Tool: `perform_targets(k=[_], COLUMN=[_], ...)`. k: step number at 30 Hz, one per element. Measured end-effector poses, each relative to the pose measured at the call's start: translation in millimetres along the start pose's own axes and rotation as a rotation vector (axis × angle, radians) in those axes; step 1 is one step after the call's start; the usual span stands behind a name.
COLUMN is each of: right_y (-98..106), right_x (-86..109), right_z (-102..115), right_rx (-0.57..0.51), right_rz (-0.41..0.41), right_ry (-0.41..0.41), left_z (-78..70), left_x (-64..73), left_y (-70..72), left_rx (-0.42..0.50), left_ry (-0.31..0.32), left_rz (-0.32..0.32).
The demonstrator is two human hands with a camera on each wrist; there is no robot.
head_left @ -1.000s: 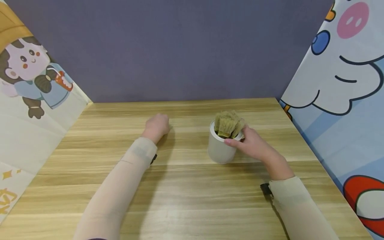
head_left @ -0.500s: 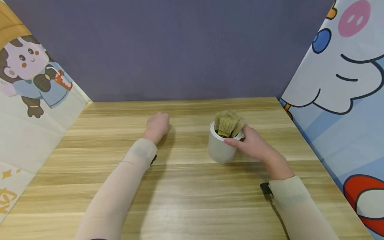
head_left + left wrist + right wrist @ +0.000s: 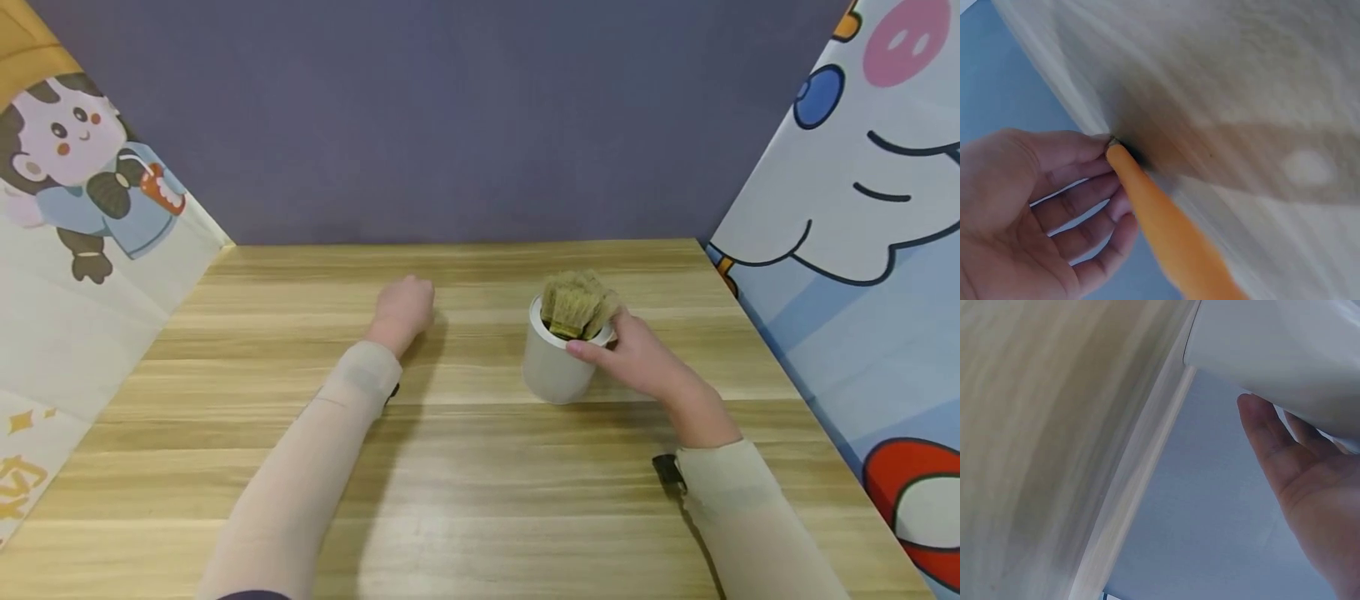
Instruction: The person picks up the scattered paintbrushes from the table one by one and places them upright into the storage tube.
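Observation:
A white cylindrical can [image 3: 557,373] stands upright on the wooden table, right of the middle. Several paintbrushes, bristles [image 3: 573,307] up, crowd its mouth; their handles are hidden inside. My right hand [image 3: 637,354] holds the can at its right side, thumb on the rim and the other fingers behind it. In the right wrist view, fingertips [image 3: 1252,409] meet the can's smooth wall [image 3: 1272,347]. My left hand [image 3: 406,310] is low over the table, left of the can. The left wrist view shows it pinching the narrow tip of an orange tapered handle [image 3: 1160,215], which the head view hides.
The wooden table [image 3: 480,483] reaches back to a dark purple-grey panel [image 3: 450,125]. Printed cartoon panels border it, a child figure [image 3: 82,150] on the left and a white character [image 3: 862,192] on the right.
The head view has shifted slightly. Both hands and the can keep nearly the same places, and the right hand's hold looks unchanged.

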State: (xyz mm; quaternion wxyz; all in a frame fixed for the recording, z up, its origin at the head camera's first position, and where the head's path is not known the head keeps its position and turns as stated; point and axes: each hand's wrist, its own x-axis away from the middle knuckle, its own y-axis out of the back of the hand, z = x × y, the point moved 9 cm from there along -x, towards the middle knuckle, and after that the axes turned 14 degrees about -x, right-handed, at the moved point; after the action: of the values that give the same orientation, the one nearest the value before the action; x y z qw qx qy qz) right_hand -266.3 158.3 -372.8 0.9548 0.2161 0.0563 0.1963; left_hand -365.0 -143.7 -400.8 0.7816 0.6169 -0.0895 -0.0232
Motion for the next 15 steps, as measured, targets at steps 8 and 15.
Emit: perform_targets(k=[8, 15], right_y=[4, 0], right_x=[0.1, 1.6], right_z=[0, -1], right_rx=[0.020, 0.014], right_rz=[-0.018, -0.008], right_ry=[-0.001, -0.009], left_z=[-5.3, -8.9], left_x=[-3.9, 0.0], left_y=[3.4, 4.1], left_rx=[-0.006, -0.032], left_ry=[0.008, 0.022], left_rz=[-0.019, -0.016])
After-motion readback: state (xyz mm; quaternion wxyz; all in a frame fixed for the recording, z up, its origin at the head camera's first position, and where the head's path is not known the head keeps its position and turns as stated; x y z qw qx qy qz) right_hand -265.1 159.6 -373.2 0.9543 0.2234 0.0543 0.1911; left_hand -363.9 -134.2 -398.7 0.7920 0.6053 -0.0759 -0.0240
